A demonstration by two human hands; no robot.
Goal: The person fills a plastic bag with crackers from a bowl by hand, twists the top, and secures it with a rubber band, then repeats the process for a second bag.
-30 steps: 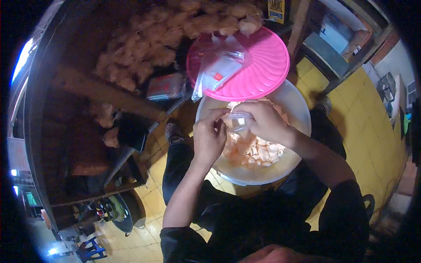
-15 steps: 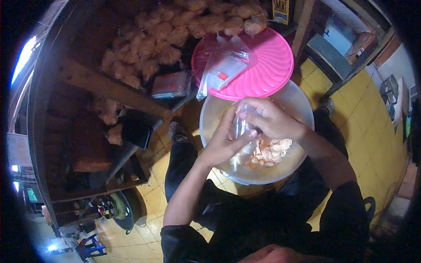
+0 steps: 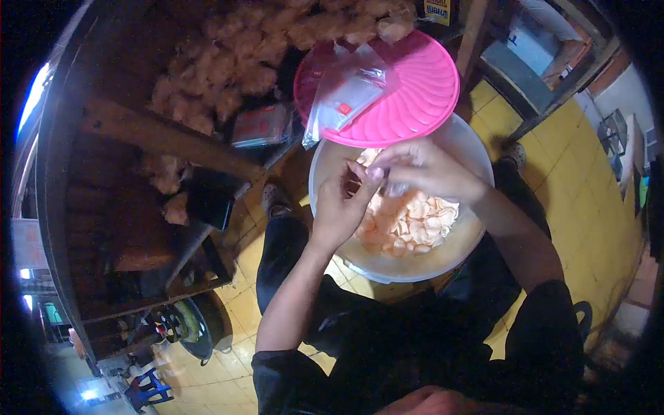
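A large translucent tub [image 3: 477, 149] stands between the legs, with pale orange chips [image 3: 418, 225] heaped in it. Over the chips, my left hand [image 3: 346, 197] has thumb and fingers pinched together near the other hand's fingertips. My right hand [image 3: 422, 169] bends its fingers inward, and a bit of clear plastic [image 3: 398, 188] shows below them. How each hand holds the plastic is too small to tell. A pink fluted lid [image 3: 415, 90] rests across the tub's far rim, with clear plastic bags [image 3: 349, 93] lying on it.
Many filled bags [image 3: 228, 59] cover the wooden shelf at the upper left. A packet with red print [image 3: 261, 126] lies at its edge, and a dark phone-like object [image 3: 211, 207] is lower down. A dark pan [image 3: 197, 335] is on the tiled floor. A bench [image 3: 519, 76] stands upper right.
The clear bag that stood upright between my hands no longer shows that way; only a small piece is visible. My left hand has moved slightly left, and more chips are in view.
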